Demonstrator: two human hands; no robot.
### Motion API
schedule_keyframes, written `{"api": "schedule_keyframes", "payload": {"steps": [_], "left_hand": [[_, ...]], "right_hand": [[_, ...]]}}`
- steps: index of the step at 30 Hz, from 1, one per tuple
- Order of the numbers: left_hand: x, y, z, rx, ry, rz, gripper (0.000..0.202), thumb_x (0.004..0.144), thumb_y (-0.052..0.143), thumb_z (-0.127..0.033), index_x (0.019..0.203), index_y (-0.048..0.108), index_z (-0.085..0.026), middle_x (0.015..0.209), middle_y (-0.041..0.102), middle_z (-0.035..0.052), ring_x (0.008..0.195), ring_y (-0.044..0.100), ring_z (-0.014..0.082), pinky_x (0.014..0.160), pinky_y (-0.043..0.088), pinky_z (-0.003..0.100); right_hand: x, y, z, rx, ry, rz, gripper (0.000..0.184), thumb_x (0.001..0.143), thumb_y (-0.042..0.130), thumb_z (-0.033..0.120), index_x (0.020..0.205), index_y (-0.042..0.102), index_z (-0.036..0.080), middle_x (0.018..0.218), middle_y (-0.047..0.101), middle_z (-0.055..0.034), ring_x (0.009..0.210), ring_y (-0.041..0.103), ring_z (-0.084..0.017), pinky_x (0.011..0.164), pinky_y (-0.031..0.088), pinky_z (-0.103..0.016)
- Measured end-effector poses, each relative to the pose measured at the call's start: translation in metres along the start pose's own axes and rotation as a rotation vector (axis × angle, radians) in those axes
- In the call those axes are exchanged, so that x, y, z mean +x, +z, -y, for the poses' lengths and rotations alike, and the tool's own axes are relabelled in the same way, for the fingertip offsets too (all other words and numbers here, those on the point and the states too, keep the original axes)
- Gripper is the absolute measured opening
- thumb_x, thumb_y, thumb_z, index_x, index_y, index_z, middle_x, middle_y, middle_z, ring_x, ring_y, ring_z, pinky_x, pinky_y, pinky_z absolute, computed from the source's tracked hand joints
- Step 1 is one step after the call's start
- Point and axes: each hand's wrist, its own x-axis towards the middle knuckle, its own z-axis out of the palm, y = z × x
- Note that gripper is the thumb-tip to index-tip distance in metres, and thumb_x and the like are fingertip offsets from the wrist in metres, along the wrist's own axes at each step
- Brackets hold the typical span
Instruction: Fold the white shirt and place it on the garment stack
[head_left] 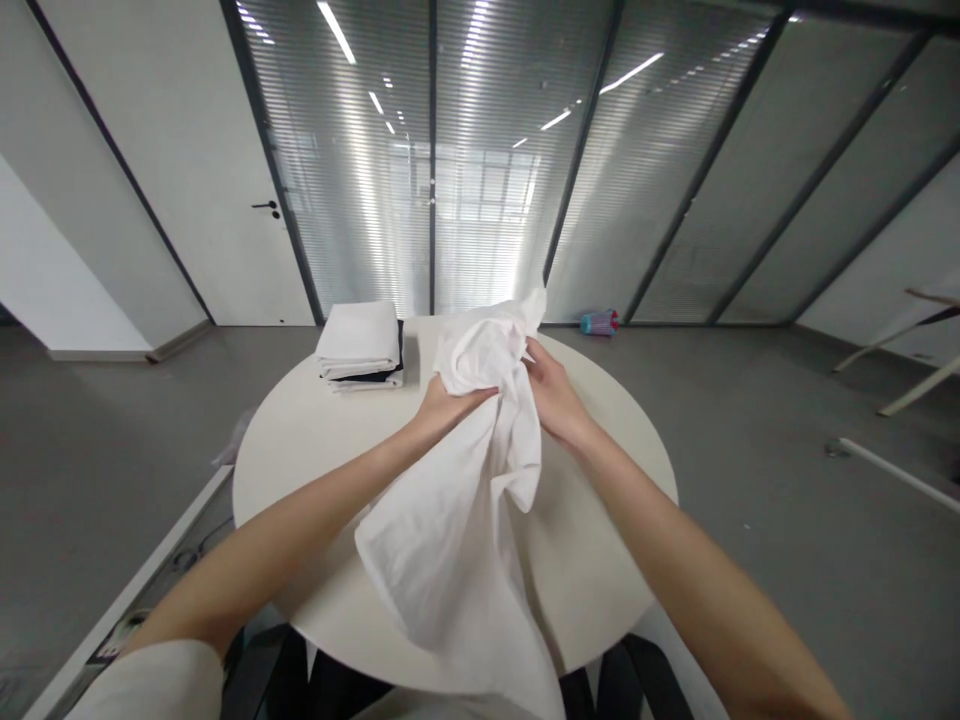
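Note:
A large white cloth (457, 520) is bunched up over the middle of the round table, its lower part hanging toward me past the near edge. My left hand (454, 400) grips the bundle from the left, thumb lying along the front of the folds. On the other side my right hand (551, 385) holds the gathered cloth, its fingers partly hidden behind the fabric. The top of the bundle is crumpled and sticks up to the right above both hands.
A folded stack of white and dark cloths (360, 345) lies at the back left of the white round table (300, 430). Beyond, a blue and red object (599, 322) is on the floor by the glass partition. Pale furniture legs (919, 385) stand at right.

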Motion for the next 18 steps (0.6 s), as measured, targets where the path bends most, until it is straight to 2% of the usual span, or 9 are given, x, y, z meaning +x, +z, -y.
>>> {"api": "schedule_keyframes", "payload": {"steps": [2,5,7,8,11,13,14,16,18], "left_hand": [[0.006,-0.011,-0.006,0.063,0.026,-0.004,0.064,0.066,0.083,-0.049,0.116,0.067,-0.013,0.123,0.07,0.0142,0.118,0.063,0.0314,0.105,0.048,0.045],[0.011,-0.021,-0.028,0.169,0.027,0.177,0.053,0.062,0.085,-0.051,0.095,0.072,-0.012,0.097,0.075,0.0113,0.098,0.069,0.0304,0.087,0.056,0.041],[0.012,-0.019,-0.044,0.167,0.03,0.253,0.049,0.059,0.086,-0.053,0.079,0.069,-0.012,0.078,0.07,0.0072,0.079,0.068,0.0254,0.069,0.055,0.035],[0.013,-0.016,-0.05,0.137,0.048,0.217,0.047,0.059,0.085,-0.055,0.072,0.066,-0.014,0.07,0.066,0.0047,0.07,0.064,0.0217,0.062,0.052,0.031],[0.02,0.001,-0.056,0.055,0.125,-0.064,0.052,0.071,0.072,-0.063,0.055,0.046,-0.02,0.054,0.046,-0.0021,0.053,0.047,0.0128,0.049,0.036,0.026],[0.028,0.015,-0.049,0.086,0.149,-0.226,0.057,0.078,0.065,-0.062,0.051,0.034,-0.023,0.051,0.034,-0.004,0.05,0.039,0.0114,0.049,0.03,0.027],[0.033,0.021,-0.043,0.137,0.161,-0.289,0.058,0.08,0.065,-0.06,0.051,0.031,-0.023,0.05,0.031,-0.0041,0.051,0.038,0.0117,0.051,0.029,0.028],[0.043,0.03,-0.029,0.287,0.217,-0.383,0.06,0.08,0.07,-0.053,0.05,0.027,-0.024,0.05,0.033,-0.0029,0.056,0.043,0.0139,0.058,0.033,0.03],[0.054,0.034,-0.017,0.45,0.315,-0.336,0.058,0.084,0.07,-0.046,0.05,0.029,-0.024,0.053,0.04,0.0007,0.067,0.051,0.018,0.067,0.037,0.032]], "right_hand": [[0.003,-0.015,0.007,-0.018,-0.071,-0.133,0.054,0.084,0.06,0.064,0.125,0.061,0.029,0.122,0.066,-0.0061,0.118,0.06,-0.027,0.097,0.052,-0.045],[0.009,-0.041,0.012,-0.147,-0.161,-0.254,0.065,0.085,0.053,0.073,0.135,0.055,0.032,0.144,0.054,-0.0057,0.135,0.047,-0.028,0.105,0.046,-0.046],[0.008,-0.047,0.009,-0.172,-0.12,-0.163,0.07,0.089,0.04,0.076,0.144,0.048,0.033,0.15,0.049,-0.0051,0.141,0.041,-0.028,0.109,0.041,-0.048],[0.005,-0.044,0.005,-0.164,-0.065,-0.079,0.072,0.091,0.034,0.076,0.146,0.045,0.032,0.149,0.051,-0.0058,0.141,0.041,-0.028,0.11,0.041,-0.048],[-0.014,-0.015,-0.008,-0.043,0.152,0.216,0.075,0.092,0.025,0.076,0.147,0.045,0.029,0.14,0.059,-0.0084,0.136,0.048,-0.028,0.106,0.045,-0.049],[-0.031,0.012,-0.018,0.179,0.266,0.351,0.077,0.087,0.037,0.08,0.143,0.05,0.029,0.139,0.061,-0.0085,0.131,0.054,-0.029,0.101,0.049,-0.046],[-0.038,0.026,-0.022,0.325,0.313,0.356,0.078,0.081,0.048,0.08,0.139,0.054,0.028,0.14,0.06,-0.0081,0.129,0.056,-0.029,0.099,0.051,-0.045],[-0.048,0.048,-0.027,0.539,0.43,0.206,0.074,0.068,0.07,0.069,0.128,0.061,0.028,0.137,0.063,-0.0065,0.122,0.06,-0.028,0.092,0.055,-0.039],[-0.049,0.061,-0.029,0.611,0.576,-0.042,0.064,0.059,0.079,0.055,0.114,0.066,0.026,0.123,0.07,-0.0043,0.109,0.067,-0.026,0.078,0.058,-0.033]]}}
